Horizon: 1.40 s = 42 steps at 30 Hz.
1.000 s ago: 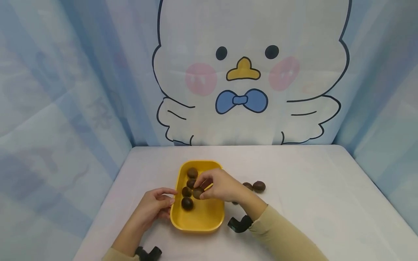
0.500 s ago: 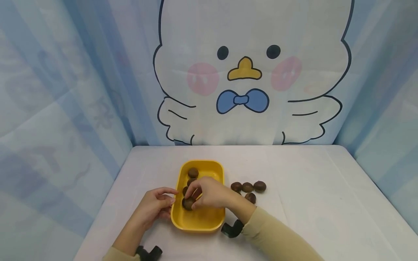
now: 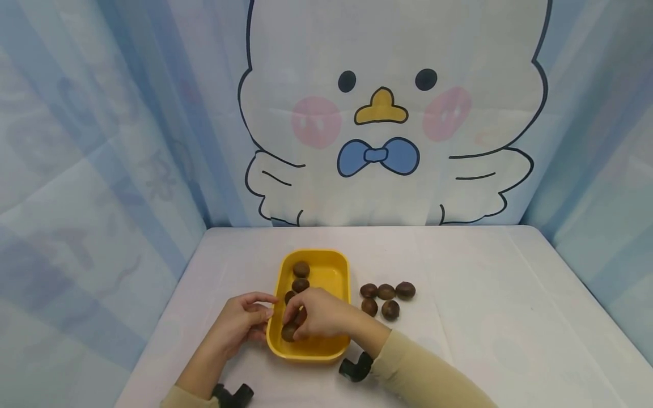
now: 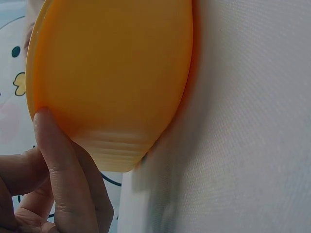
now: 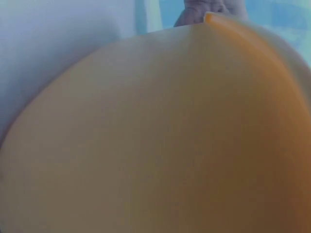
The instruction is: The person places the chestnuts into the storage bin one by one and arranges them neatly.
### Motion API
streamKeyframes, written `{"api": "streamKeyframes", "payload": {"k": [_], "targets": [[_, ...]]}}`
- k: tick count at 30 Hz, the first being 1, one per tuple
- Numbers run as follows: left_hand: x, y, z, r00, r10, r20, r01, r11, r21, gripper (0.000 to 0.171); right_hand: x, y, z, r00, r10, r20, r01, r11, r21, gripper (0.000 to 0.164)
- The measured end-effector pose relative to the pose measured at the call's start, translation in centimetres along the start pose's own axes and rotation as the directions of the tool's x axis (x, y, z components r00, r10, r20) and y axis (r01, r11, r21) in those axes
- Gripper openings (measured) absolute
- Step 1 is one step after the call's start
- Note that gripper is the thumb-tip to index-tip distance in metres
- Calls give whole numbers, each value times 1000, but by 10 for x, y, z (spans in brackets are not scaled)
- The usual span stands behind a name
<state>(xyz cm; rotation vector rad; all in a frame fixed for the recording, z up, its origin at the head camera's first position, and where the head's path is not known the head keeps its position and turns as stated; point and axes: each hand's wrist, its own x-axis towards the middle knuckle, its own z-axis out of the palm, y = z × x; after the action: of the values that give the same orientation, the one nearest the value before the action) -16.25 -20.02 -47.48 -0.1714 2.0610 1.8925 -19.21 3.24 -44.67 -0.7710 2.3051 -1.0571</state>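
A yellow tray (image 3: 334, 358) stands on the white table, with a column of brown chestnuts (image 3: 301, 285) along its left side. My left hand (image 3: 244, 323) grips the left rim; in the left wrist view its fingers (image 4: 65, 174) lie against the tray's outer wall. My right hand (image 3: 321, 314) reaches down inside the tray and pinches a chestnut (image 3: 289, 332) near the front left. It partly covers the chestnuts behind. In the right wrist view the tray wall (image 5: 136, 136) fills most of the picture and hides the right fingers.
Several more chestnuts (image 3: 386, 292) lie in two short rows on the table (image 3: 484, 317), right of the tray. A printed cloth backdrop (image 3: 377, 198) with a cartoon bird rises behind the table, and cloth hangs at both sides.
My right hand has moved toward the front left inside the tray, still pinching a chestnut. More chestnuts right of the tray have come into sight. My left hand stays on the rim.
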Motion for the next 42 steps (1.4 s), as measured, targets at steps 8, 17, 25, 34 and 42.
{"api": "streamKeyframes", "payload": {"k": [8,17,25,34,42], "targets": [[0,0,0,1000,-2,10,2,1000,-1,38,2,3,8,1000,-21,14,21,999,-24,28],[0,1,0,1000,3,19,-2,1000,-4,38,5,4,17,996,-76,47,82,984,-159,25],[0,1,-1,1000,-5,17,5,1000,0,38,6,3,23,998,-62,6,62,979,-193,27],[0,1,-1,1000,-6,15,6,1000,-3,37,-1,-1,17,999,-17,-48,12,996,-88,29],[1,1,-2,1000,-5,20,5,1000,-17,37,-8,-5,-2,996,18,-87,-16,999,29,27]]}}
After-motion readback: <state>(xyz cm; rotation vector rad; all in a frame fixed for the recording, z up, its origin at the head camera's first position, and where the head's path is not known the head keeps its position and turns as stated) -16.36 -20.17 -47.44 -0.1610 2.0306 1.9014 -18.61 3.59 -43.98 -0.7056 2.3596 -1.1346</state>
